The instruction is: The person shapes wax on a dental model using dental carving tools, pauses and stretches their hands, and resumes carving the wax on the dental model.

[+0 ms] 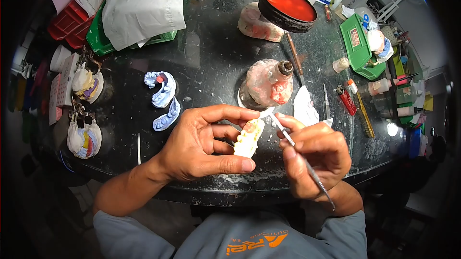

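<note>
Here, a black bench [206,64], glossy, scratched and specked with pale dust, thickest along the near edge; around it, a cluttered room, with tiled floor [85,196] at lower left; at the far left, a red bin [72,24] beside a green bin [98,36]; on the right, a second green bin [353,43], heaped with models.

Nearer in, two blue casts [165,91] to the left of the hands; farther left, two hinged models [87,84], one nearer the bench edge than the other; just beyond the hands, a pink-stained lump [261,84] topped by a dark-tipped nozzle [284,69]; past that, a tin [288,7] of something red; to the right, a tissue [303,106], a knife [326,99], a red lighter [346,100].

Above the near part of the bench, a yellow cast [247,140], gripped between thumb and fingers of the left hand [204,139]; in the right hand [317,151], closed pen-fashion, a slim tool [313,175], upper end slanting toward the cast.

Hidden behind the left fingers, part of the cast; cannot tell whether the tool touches it; by the left index fingertip, a white patch too bright to read; under a paper sheet [144,7], much of the left green bin; cut off at the top edge, several containers; in the corners, only blackness.
</note>
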A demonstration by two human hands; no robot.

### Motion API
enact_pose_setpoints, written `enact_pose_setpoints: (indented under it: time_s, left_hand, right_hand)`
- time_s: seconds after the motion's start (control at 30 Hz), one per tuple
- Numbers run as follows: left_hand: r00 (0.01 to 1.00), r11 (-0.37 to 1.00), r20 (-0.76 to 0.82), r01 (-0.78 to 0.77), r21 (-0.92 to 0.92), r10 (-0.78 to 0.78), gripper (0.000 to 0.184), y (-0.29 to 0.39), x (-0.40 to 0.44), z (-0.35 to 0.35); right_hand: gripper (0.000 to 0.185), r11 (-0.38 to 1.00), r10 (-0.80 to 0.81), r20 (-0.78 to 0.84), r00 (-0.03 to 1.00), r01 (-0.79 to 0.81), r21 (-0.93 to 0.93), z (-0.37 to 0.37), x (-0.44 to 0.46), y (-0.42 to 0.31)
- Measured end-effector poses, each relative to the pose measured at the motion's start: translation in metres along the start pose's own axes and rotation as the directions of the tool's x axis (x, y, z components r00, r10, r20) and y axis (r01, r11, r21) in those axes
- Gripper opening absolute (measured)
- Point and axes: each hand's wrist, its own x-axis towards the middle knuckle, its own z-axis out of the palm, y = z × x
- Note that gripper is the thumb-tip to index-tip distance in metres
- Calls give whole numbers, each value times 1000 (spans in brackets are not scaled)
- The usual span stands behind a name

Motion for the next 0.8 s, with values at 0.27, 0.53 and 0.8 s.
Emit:
enact_pose_setpoints:
  time_s: [0.27, 0.53, 0.8]
  left_hand:
    - [999, 988, 27, 38, -152, -35, 80, -4, 1, -4]
    - [996, 978, 93, 27, -206, -8, 77, -8, 1, -9]
    - [993, 984, 95, 80, -159, -65, 72, -8, 1, -13]
  right_hand:
    - [26, 985, 165, -219, 962, -172, -11, -8, 11, -3]
    - [15, 982, 98, 27, 995, -101, 160, -12, 10, 0]
    - [10, 869, 376, 52, 925, -372, 326, -3, 4, -13]
